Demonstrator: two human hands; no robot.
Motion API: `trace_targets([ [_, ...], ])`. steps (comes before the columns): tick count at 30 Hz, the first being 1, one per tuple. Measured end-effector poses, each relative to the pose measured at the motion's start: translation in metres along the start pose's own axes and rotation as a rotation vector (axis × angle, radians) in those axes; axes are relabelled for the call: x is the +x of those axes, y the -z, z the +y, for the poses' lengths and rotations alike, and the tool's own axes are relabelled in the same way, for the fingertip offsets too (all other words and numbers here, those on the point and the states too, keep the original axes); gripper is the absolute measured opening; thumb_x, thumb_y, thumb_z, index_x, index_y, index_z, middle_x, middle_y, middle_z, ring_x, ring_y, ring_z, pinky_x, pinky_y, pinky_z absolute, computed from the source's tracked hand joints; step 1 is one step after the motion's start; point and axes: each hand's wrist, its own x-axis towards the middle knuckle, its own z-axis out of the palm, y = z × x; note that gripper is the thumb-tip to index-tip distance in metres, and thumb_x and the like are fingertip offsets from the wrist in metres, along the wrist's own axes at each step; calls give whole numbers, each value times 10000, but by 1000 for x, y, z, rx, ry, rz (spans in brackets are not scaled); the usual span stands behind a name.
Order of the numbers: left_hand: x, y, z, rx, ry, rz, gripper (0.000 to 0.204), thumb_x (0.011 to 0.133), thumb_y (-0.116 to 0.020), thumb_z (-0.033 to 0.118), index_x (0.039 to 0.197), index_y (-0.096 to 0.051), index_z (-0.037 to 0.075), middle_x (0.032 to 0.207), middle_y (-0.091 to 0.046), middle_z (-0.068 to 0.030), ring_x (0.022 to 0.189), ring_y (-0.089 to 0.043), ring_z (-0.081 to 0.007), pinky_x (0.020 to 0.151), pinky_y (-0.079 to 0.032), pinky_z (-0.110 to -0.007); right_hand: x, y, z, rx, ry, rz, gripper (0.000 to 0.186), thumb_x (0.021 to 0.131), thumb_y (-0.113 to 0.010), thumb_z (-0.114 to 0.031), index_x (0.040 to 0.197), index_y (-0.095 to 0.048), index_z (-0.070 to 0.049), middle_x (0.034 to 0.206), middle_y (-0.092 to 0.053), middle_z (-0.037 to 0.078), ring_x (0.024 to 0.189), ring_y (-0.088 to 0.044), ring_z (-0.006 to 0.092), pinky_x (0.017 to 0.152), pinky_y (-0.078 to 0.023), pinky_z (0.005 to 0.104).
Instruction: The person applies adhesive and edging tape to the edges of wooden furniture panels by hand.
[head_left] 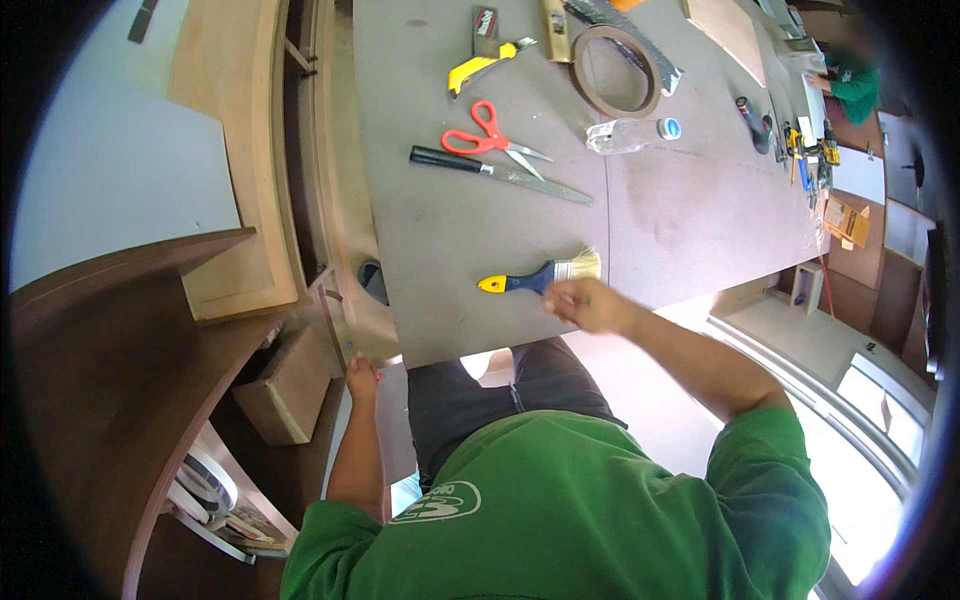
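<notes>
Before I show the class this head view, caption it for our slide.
A right hand close by a paintbrush on a grey tabletop, red-handled scissors and a clear bottle lying beyond.

A flat paintbrush (541,277) with a dark blue handle, a yellow handle end and pale cream bristles slightly splayed at their tips lies on its broad side on the grey tabletop (450,225), nearer the person's side, bristles pointing right.

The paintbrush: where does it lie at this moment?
In the head view, the paintbrush lies on the left half of the table, beside the right hand and lower than the black-handled blade.
</notes>
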Motion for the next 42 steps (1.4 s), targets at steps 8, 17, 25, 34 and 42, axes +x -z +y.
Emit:
trace_targets([
  [8, -58, 26, 13, 130, -394, 61, 111, 880, -492, 22, 811, -563, 72, 696, -575, -16, 629, -566, -117, 578, -460, -260, -91, -14, 79, 203, -140, -42, 307, 919, -667, -257, 715, -558, -55, 613, -546, 20, 595, -520, 100, 556, -427, 278],
  [17, -190, -45, -2, 112, -292, 121, 224, 934, -471, 178, 793, -581, 42, 645, -596, -72, 570, -584, -149, 530, -465, -303, -120, 79, 148, -108, 108, 235, 124, 810, -577, -114, 888, -639, -41, 772, -636, 110, 725, -606, 215, 685, -489, 327],
  [25, -264, -57, -3, 264, -240, 193, 356, 959, -530, 277, 705, -553, 29, 580, -559, -85, 491, -569, -172, 486, -475, -322, -114, 113, 184, -135, 151, 287, 131, 841, -550, -146, 835, -624, -38, 737, -634, 119, 707, -612, 223, 664, -489, 344],
  [34, -266, -53, -1, 428, -277, 118, 342, 957, -552, 308, 781, -582, 16, 662, -626, -106, 572, -616, -183, 565, -513, -319, -111, 101, 174, 60, 136, 222, 301, 915, -527, -226, 695, -485, -25, 614, -497, 67, 519, -601, 181, 519, -489, 325],
  [42, -194, -10, -1, 411, -233, -89, 404, 951, -501, 391, 862, -612, 14, 713, -677, -107, 619, -663, -209, 571, -524, -354, -137, 118, 197, -87, 27, 314, 410, 916, -629, -352, 685, -535, -26, 699, -597, 135, 529, -612, 221, 533, -493, 361],
])
